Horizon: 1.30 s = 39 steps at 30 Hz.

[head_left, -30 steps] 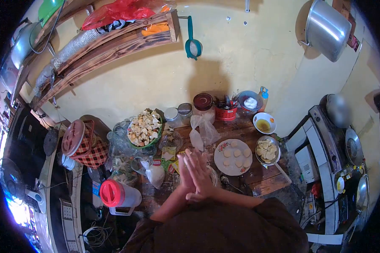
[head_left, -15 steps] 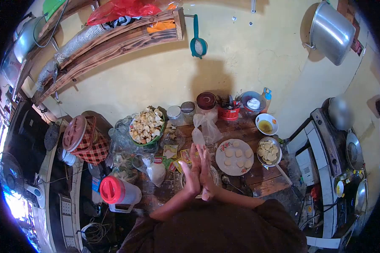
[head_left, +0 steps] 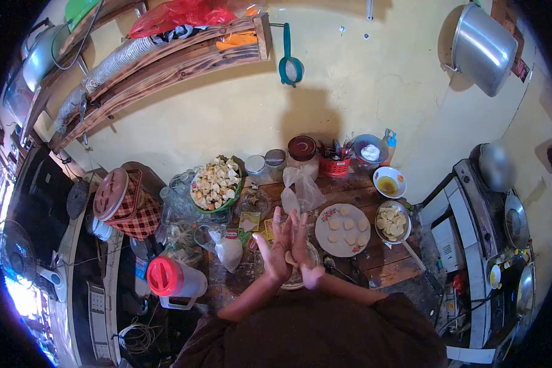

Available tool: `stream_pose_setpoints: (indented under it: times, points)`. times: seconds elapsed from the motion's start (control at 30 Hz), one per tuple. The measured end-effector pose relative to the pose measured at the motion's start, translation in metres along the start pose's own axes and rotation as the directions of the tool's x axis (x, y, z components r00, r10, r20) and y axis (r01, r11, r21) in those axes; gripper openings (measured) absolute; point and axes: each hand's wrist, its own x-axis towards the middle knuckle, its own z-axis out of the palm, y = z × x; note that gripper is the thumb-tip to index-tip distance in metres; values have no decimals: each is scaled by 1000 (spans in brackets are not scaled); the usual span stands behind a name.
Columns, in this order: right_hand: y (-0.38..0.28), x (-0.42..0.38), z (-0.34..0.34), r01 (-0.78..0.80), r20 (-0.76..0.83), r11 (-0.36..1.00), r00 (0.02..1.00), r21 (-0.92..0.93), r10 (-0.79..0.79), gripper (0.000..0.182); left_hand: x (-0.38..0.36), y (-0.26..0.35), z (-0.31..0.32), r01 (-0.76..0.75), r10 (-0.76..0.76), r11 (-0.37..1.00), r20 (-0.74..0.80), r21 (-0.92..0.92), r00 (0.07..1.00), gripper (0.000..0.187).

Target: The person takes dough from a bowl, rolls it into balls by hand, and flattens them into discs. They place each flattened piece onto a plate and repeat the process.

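Note:
My left hand [head_left: 276, 253] and my right hand [head_left: 303, 248] stand palm to palm above a bowl [head_left: 295, 284] near my chest. Their fingers are stretched out and look whitened with flour. A small flat piece of dough [head_left: 291, 259] is held between the palms; most of it is hidden. The bowl is largely covered by my hands, so its contents cannot be made out. Just right of my right hand lies a floral plate [head_left: 328, 246] with several flat dough rounds [head_left: 349, 224]. A clear plastic bag [head_left: 305, 187] lies beyond my fingertips.
Right are a strainer [head_left: 406, 238] of pale pieces, a bowl of yellowish liquid [head_left: 389, 183] and a stove [head_left: 481, 208]. Left stand a red-lidded pitcher [head_left: 187, 282], a bag of white powder [head_left: 228, 253] and a heaped plate of cut pieces [head_left: 214, 184]. Jars [head_left: 255, 165] line the wall.
My palms have parted slightly and the fingers have spread, so the dough piece between them now shows. The things on the table have stayed in place.

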Motion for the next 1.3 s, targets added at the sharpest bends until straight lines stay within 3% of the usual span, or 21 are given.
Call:
stream_pose_setpoints:
  times: [0.03, 0.07, 0.1, 0.23, 0.27, 0.3, 0.33, 0.4, 0.43, 0.5, 0.6, 0.63, 0.7, 0.83, 0.9, 0.93, 1.03, 1.1, 1.13, 1.23, 1.3]
  points:
    - [-5, -3, -2, 2, 1, 1000, 1000, -1, -2, 127, 0, 1, -1, -2, 2, 1000, 1, 0, 1000, 94]
    - [-10, -9, -7, -68, 20, 947, 998, 313, 65, 124, 0, 2, -2, -29, 29, 1000, 30, 0, 999, 92]
    - [-13, -13, -11, -133, 58, 794, 991, 593, 122, 121, 0, 3, -3, -55, 55, 998, 58, 0, 997, 90]
    - [-20, -3, -26, -102, 6, 647, 989, 755, 149, 115, -5, 13, -2, -115, 115, 993, 7, 18, 993, 82]
    - [-23, -3, -32, -143, 49, 511, 980, 848, 193, 113, -6, 18, -7, -170, 128, 873, 121, 457, 984, 73]
    - [-25, -3, -37, -178, 97, 359, 968, 916, 231, 110, -7, 20, -9, -236, 88, 565, 227, 791, 970, 68]
    - [-25, -4, -40, -178, 99, 358, 968, 916, 230, 110, -8, 23, -4, -236, 89, 564, 226, 791, 970, 68]
    - [-24, -5, -44, -209, 127, 404, 967, 891, 222, 106, -13, 31, 14, -436, 53, 162, 433, 885, 900, 55]
    - [-21, -5, -43, -210, 127, 402, 966, 891, 223, 106, -15, 29, 15, -434, 53, 162, 432, 886, 900, 55]
    - [-16, -6, -41, -121, 22, 428, 973, 896, 228, 104, -18, 24, 18, -450, 152, 86, 435, 889, 888, 34]
    - [-17, -6, -38, -103, -40, 525, 966, 845, 255, 104, -21, 24, 17, -400, 155, 209, 373, 892, 915, 33]
    - [-16, -6, -38, -103, -40, 525, 966, 845, 255, 104, -21, 24, 16, -400, 155, 209, 374, 892, 915, 33]
    - [-14, -6, -39, -113, -74, 672, 967, 732, 243, 104, -21, 22, 13, -443, 128, 160, 426, 882, 895, 32]
    - [-16, -5, -40, -130, -69, 729, 969, 672, 236, 104, -24, 21, 9, -405, 71, 206, 399, 891, 914, 31]
    - [-10, -5, -46, -227, 6, 804, 964, 550, 268, 105, -28, 24, 14, -105, -45, 494, 146, 863, 988, 28]
    - [-8, -5, -50, -227, 5, 804, 963, 550, 268, 105, -28, 27, 13, -105, -46, 494, 146, 863, 988, 28]
    - [-2, -3, -63, -280, 13, 859, 953, 428, 304, 92, -26, 36, 8, -65, -3, 465, 75, 883, 997, 21]
    - [2, -4, -70, -315, 133, 909, 948, 274, 288, 65, -25, 37, 8, -50, 70, 754, -5, 655, 998, 17]
    - [-4, -4, -69, -315, 135, 909, 948, 273, 288, 65, -25, 39, 5, -50, 72, 754, -6, 655, 997, 17]
    - [-18, -6, -63, -366, 117, 916, 929, 163, 350, 41, -22, 41, 0, 100, -54, 684, -86, 723, 995, 18]
    - [-12, -9, -60, -354, 75, 932, 934, 73, 349, 31, -22, 38, 1, 134, -39, 778, -166, 614, 985, 21]
